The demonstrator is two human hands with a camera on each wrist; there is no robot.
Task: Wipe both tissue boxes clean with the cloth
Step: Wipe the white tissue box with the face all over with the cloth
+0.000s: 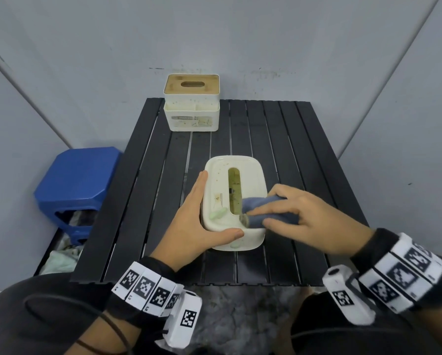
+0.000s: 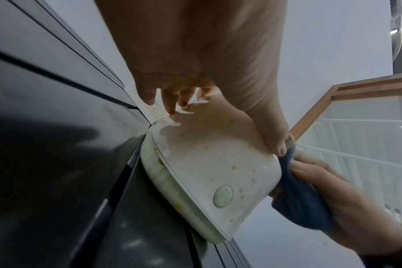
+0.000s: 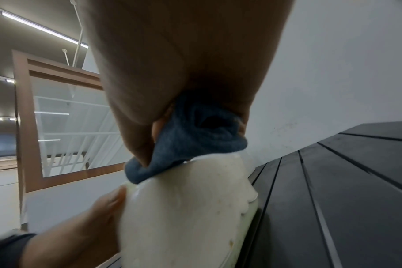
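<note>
Both wrists, nearest the head camera, are wrapped in black bands set with white coded marker blocks. From them the hands reach onto a black slatted table (image 1: 279, 139).

A cream tissue box (image 1: 220, 180) with rounded corners and a long slot in its lid is seen near the middle of the table, its long side running from 6 to 12 o'clock. Small brownish specks are scattered over its lid and its near wall, as shown in the left wrist view (image 2: 209, 163), and a pale green oval button (image 2: 223, 195) is set in that near wall.

The box is steadied by the left hand (image 1: 189, 221): straight fingers are laid along its 9 o'clock side and the thumb is pressed across its near edge.

A bunched blue cloth (image 1: 261, 201) is gripped by the right hand (image 1: 304, 213), with fingers and thumb curled round it. The cloth is pressed onto the lid at the box's 4 o'clock corner, next to the near end of the slot; contact with the rim is confirmed in the right wrist view (image 3: 186, 141).

A second tissue box (image 1: 191, 116), white with a wooden lid, stands well apart at 12 o'clock on the far edge of the table.

A blue stool (image 1: 79, 180) is seen at 9 o'clock, beside the table.
</note>
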